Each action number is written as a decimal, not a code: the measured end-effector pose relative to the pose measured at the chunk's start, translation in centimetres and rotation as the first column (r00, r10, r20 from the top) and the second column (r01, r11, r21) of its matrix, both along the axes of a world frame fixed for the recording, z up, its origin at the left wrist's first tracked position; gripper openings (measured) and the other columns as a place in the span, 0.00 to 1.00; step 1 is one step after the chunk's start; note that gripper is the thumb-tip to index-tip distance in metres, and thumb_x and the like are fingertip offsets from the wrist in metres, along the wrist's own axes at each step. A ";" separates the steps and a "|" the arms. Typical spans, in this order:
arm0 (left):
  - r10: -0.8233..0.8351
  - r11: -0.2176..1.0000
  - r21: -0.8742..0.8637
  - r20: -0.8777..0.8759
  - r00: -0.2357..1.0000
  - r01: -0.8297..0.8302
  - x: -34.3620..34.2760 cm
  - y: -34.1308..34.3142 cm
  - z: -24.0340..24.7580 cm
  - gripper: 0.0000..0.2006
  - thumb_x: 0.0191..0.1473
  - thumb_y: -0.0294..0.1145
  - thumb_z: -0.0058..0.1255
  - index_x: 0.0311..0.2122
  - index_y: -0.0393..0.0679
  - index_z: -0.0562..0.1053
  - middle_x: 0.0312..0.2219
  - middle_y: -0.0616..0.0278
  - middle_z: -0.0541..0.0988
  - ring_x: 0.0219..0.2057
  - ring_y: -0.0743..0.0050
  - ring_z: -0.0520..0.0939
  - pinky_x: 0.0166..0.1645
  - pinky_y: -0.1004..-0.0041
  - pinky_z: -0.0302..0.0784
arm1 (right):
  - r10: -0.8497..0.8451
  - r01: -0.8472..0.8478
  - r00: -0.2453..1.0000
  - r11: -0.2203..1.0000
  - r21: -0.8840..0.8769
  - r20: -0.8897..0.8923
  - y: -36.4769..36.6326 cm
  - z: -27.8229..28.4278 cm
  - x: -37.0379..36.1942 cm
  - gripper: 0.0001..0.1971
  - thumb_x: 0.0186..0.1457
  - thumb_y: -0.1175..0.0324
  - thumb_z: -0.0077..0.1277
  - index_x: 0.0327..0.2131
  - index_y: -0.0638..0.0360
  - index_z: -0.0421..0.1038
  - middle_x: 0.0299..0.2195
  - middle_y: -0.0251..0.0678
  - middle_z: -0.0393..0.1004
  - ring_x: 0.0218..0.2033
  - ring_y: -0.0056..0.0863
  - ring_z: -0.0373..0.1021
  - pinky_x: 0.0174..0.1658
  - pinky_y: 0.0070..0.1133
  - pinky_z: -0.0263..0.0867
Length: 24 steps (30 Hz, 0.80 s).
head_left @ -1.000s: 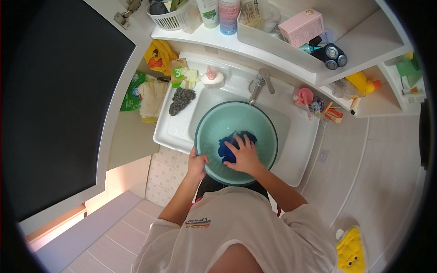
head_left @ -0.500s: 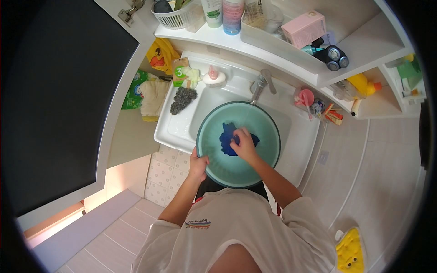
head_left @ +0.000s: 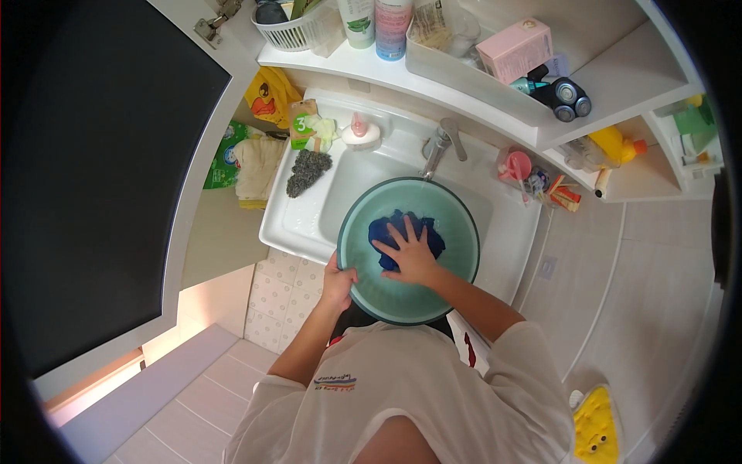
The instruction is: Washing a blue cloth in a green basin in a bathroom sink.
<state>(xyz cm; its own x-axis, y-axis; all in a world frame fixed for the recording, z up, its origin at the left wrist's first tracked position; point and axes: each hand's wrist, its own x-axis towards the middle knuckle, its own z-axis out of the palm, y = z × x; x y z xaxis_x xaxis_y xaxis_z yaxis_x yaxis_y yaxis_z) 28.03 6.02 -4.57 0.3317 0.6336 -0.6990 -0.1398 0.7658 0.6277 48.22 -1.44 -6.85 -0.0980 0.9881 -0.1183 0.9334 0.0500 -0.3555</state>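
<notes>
A round green basin (head_left: 462, 259) is tilted across the front of the sink, between the tap and my body. My left hand (head_left: 338, 284) grips its left rim, with the thumb over the edge and the fingers hidden on the outside. Inside the basin, a crumpled dark blue cloth (head_left: 437, 241) lies at the middle. My right hand (head_left: 414, 257) rests palm down on the cloth, its fingers spread wide. How much water the basin holds is hard to make out.
The white sink (head_left: 297, 224) carries a metal tap (head_left: 439, 147) just beyond the basin, a grey scouring pad (head_left: 309, 172) and a soap dispenser (head_left: 361, 133). Above runs a shelf (head_left: 464, 97) with bottles, a pink box and a shaver. A cabinet door (head_left: 108, 193) hangs at left.
My right hand has opened from a pinch on the blue cloth to spread fingers lying on it. The cloth looks more spread out. My left hand keeps its hold on the rim.
</notes>
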 end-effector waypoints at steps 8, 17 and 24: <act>0.018 1.000 -0.007 0.017 1.000 -0.018 -0.3 -0.1 -0.2 0.36 0.33 0.07 0.38 0.54 0.43 0.69 0.37 0.60 0.76 0.33 0.69 0.77 0.30 0.76 0.73 | -0.125 0.099 0.989 0.953 0.285 0.074 3.4 -6.8 -0.7 0.14 0.50 0.52 0.55 0.37 0.47 0.75 0.37 0.34 0.73 0.36 0.37 0.71 0.31 0.34 0.70; 0.068 0.997 -0.040 -0.020 0.997 -0.069 -0.5 -0.4 -0.4 0.36 0.33 0.07 0.37 0.54 0.45 0.69 0.35 0.59 0.76 0.31 0.69 0.77 0.28 0.76 0.72 | -0.042 0.039 0.999 0.993 -0.112 -0.020 1.7 -1.0 -1.0 0.23 0.49 0.53 0.57 0.47 0.51 0.72 0.46 0.41 0.70 0.45 0.39 0.70 0.34 0.32 0.72; 0.048 0.999 -0.020 0.021 0.999 -0.047 -1.2 -0.6 -1.0 0.35 0.32 0.07 0.37 0.51 0.44 0.70 0.34 0.59 0.76 0.29 0.69 0.77 0.28 0.75 0.73 | -0.310 0.323 0.945 0.935 -0.145 0.104 -2.5 1.0 1.3 0.43 0.43 0.50 0.63 0.61 0.53 0.57 0.57 0.55 0.59 0.55 0.53 0.61 0.56 0.41 0.62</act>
